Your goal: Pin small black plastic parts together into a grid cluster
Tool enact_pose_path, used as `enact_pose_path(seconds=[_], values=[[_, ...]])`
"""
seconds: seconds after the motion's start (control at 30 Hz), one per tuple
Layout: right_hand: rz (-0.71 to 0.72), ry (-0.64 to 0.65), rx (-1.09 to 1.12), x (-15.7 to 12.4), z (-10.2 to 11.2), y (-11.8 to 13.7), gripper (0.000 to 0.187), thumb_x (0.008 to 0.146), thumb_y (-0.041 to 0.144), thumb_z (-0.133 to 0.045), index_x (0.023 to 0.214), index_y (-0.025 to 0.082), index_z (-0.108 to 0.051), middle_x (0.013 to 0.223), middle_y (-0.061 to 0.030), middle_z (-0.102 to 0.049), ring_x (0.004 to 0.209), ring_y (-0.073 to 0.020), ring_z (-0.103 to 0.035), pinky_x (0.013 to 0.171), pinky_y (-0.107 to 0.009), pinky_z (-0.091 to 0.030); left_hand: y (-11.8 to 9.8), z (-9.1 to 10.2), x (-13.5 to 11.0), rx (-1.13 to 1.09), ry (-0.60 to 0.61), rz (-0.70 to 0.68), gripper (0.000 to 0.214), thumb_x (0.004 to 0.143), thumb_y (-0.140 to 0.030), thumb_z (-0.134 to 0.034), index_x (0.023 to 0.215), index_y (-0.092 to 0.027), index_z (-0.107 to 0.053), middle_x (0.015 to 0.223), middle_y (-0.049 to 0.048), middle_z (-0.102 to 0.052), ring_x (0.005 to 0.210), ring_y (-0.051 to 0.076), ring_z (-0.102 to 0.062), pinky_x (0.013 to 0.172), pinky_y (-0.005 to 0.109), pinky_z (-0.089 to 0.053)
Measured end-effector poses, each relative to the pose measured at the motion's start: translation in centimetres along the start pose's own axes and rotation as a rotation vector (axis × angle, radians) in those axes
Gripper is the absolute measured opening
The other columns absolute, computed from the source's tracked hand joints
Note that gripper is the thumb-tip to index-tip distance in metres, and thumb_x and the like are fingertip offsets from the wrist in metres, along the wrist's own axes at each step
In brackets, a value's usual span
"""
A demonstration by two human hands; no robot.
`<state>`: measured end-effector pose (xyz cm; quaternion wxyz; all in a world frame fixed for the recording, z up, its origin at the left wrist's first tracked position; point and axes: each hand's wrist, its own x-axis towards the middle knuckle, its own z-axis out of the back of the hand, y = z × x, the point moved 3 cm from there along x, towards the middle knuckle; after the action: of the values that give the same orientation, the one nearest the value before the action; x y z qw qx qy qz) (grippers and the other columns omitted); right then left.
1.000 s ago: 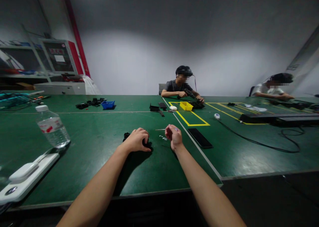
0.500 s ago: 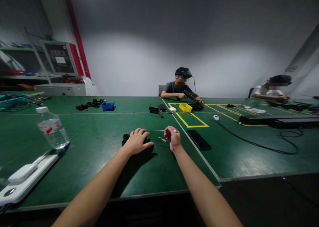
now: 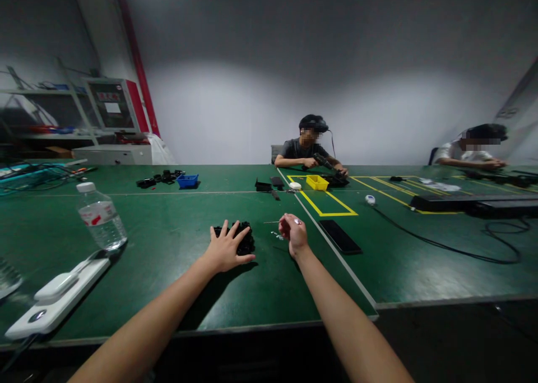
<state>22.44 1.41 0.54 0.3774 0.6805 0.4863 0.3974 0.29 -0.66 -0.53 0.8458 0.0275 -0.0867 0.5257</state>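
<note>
My left hand (image 3: 227, 251) is spread palm down over a cluster of black parts (image 3: 246, 244), fingers apart. The cluster shows between and beside the fingers; much of it is hidden beneath the hand, and its kind is unclear. To the right, my right hand (image 3: 294, 234) is closed around a thin screwdriver (image 3: 271, 222). Its slim metal shaft points left from the fingertips, and a shiny end shows at the back of the fist. Several tiny white pieces (image 3: 277, 235) lie on the green table just left of my right hand.
A black phone (image 3: 340, 236) lies right of my right hand. On the left are a water bottle (image 3: 101, 217) and a white power strip (image 3: 59, 299). Farther back sit a blue bin (image 3: 187, 181), a yellow bin (image 3: 316, 183) and black parts (image 3: 159, 178). Two people work across the table.
My left hand has shifted slightly left and nearer, its fingers spreading wider, so more of the black cluster shows. My right hand keeps its grip on the screwdriver. The view has turned slightly left.
</note>
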Motion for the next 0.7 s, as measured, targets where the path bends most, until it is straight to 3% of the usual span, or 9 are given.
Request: enact_pose_path(seconds=[0.7], values=[[0.022,0.015,-0.033,0.2,0.2,-0.2,0.029,0.073,0.044,-0.065,0.063,0.018,-0.059,0.048,0.0033,-0.055,0.039,-0.0072,-0.044,0.036,-0.017,-0.027,0.6,-0.9,1.3,0.025,-0.016,0.038,0.082,0.078,-0.082,-0.034,0.146,-0.036,-0.034,0.158,0.0076,-0.024,0.142,0.045,-0.017,0.104,0.075,-0.009]])
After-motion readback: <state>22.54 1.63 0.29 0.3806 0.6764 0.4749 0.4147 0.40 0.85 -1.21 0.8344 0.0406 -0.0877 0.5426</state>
